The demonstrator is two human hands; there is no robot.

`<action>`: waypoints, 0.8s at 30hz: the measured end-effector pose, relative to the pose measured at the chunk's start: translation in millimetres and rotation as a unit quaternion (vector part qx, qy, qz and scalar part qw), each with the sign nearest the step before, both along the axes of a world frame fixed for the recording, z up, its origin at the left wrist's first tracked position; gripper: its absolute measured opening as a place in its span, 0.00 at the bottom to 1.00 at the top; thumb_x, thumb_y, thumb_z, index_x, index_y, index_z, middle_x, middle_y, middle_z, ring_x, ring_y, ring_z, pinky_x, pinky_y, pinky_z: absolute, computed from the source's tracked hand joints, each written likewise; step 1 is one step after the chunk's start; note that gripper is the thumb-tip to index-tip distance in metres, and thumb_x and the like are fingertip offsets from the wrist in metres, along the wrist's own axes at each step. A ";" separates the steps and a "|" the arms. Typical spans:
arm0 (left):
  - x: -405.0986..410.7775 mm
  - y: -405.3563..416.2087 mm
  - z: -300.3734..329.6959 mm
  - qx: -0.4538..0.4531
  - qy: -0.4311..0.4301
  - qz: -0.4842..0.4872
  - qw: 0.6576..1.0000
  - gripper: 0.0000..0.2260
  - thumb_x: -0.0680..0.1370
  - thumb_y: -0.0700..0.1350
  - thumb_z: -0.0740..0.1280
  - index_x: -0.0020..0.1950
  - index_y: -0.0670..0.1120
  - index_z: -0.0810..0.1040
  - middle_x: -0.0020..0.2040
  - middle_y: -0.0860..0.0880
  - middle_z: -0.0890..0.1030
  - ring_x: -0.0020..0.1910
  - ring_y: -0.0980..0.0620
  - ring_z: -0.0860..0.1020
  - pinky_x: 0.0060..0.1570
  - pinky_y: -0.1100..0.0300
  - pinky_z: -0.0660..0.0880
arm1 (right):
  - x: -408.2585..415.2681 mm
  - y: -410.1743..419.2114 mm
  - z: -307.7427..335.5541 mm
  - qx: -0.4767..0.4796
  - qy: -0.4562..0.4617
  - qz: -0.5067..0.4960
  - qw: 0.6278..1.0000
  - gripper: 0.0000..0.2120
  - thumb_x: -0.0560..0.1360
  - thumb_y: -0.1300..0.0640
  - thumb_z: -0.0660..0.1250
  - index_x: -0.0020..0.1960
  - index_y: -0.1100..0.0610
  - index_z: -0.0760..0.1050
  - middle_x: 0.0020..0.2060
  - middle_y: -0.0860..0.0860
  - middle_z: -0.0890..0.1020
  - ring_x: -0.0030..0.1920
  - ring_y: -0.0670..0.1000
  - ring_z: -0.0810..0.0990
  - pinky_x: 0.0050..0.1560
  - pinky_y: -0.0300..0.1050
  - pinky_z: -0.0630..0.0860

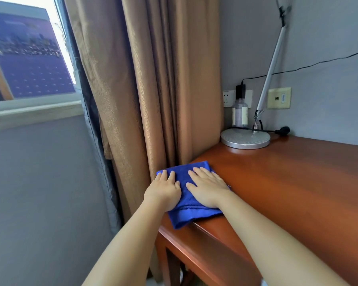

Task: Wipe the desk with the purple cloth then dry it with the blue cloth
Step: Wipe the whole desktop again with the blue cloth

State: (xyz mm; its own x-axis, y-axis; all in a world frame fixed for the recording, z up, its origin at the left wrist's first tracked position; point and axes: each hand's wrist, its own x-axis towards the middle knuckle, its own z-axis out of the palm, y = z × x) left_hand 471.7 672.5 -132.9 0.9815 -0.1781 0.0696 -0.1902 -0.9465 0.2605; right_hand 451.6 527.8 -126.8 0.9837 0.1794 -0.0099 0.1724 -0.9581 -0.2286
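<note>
Desk [287, 182]; both hands [163, 193] [207, 190] flat on blue cloth [184, 215]; no legible writing

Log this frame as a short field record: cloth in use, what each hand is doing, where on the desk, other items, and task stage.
cloth: blue cloth, folded, flat on the desk's near left corner
left hand: palm down, pressing on the cloth, fingers straight
right hand: palm down, pressing on the cloth beside the left
desk: reddish-brown wood
other items: lamp base and clear bottle at the far corner, curtain at the left end
purple cloth: not in view
stage: drying
</note>
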 end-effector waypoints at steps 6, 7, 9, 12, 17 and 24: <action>-40.0 0.3 -8.3 0.031 -0.013 -0.008 0.999 0.23 0.84 0.49 0.48 0.78 0.42 0.53 0.78 0.43 0.52 0.77 0.44 0.49 0.75 0.49 0.48 | -41.3 -3.9 -2.2 0.002 0.008 0.007 1.000 0.27 0.83 0.44 0.44 0.79 0.51 0.45 0.78 0.47 0.44 0.77 0.47 0.41 0.76 0.48 0.40; -43.4 -1.1 -9.0 0.045 -0.013 -0.014 0.999 0.23 0.84 0.49 0.47 0.78 0.42 0.53 0.78 0.43 0.51 0.77 0.44 0.48 0.75 0.49 0.48 | -44.4 -5.4 -2.2 0.002 0.008 0.008 1.000 0.27 0.83 0.44 0.44 0.79 0.51 0.45 0.78 0.47 0.44 0.77 0.47 0.41 0.76 0.48 0.40; -45.7 -2.8 -8.3 0.060 -0.003 -0.019 0.998 0.24 0.84 0.49 0.44 0.78 0.41 0.50 0.78 0.41 0.48 0.78 0.44 0.46 0.75 0.50 0.47 | -47.1 -7.6 -1.8 0.003 0.009 0.009 1.000 0.27 0.83 0.45 0.44 0.79 0.51 0.45 0.78 0.47 0.45 0.77 0.47 0.41 0.76 0.48 0.41; -38.5 -5.0 -6.3 0.060 0.013 -0.015 0.998 0.25 0.84 0.50 0.43 0.78 0.41 0.47 0.78 0.40 0.47 0.77 0.44 0.44 0.75 0.51 0.46 | -42.6 -8.8 -1.3 0.003 0.007 0.008 1.000 0.27 0.83 0.45 0.45 0.79 0.51 0.45 0.78 0.47 0.45 0.77 0.47 0.42 0.76 0.48 0.41; -8.9 -16.1 -6.4 0.053 0.023 -0.013 0.998 0.24 0.83 0.50 0.47 0.78 0.42 0.52 0.78 0.42 0.50 0.77 0.43 0.47 0.75 0.45 0.48 | -19.2 -15.2 -0.6 0.004 0.002 0.000 1.000 0.27 0.83 0.45 0.45 0.79 0.51 0.46 0.78 0.47 0.46 0.77 0.47 0.42 0.76 0.47 0.42; 46.8 -30.7 -8.8 0.065 0.018 -0.024 0.997 0.23 0.83 0.50 0.45 0.76 0.40 0.56 0.78 0.41 0.50 0.77 0.40 0.46 0.75 0.46 0.49 | 35.2 -29.1 -0.8 0.007 -0.002 -0.012 1.000 0.27 0.83 0.45 0.46 0.79 0.51 0.46 0.78 0.46 0.46 0.77 0.46 0.42 0.75 0.46 0.42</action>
State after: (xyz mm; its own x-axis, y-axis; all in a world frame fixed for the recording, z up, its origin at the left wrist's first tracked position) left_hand 518.5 641.8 -141.6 0.9729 -0.2311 0.0076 -0.2298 -0.9626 0.1435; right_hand 486.8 498.6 -127.6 0.9877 0.1566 -0.0041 0.1510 -0.9586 -0.2414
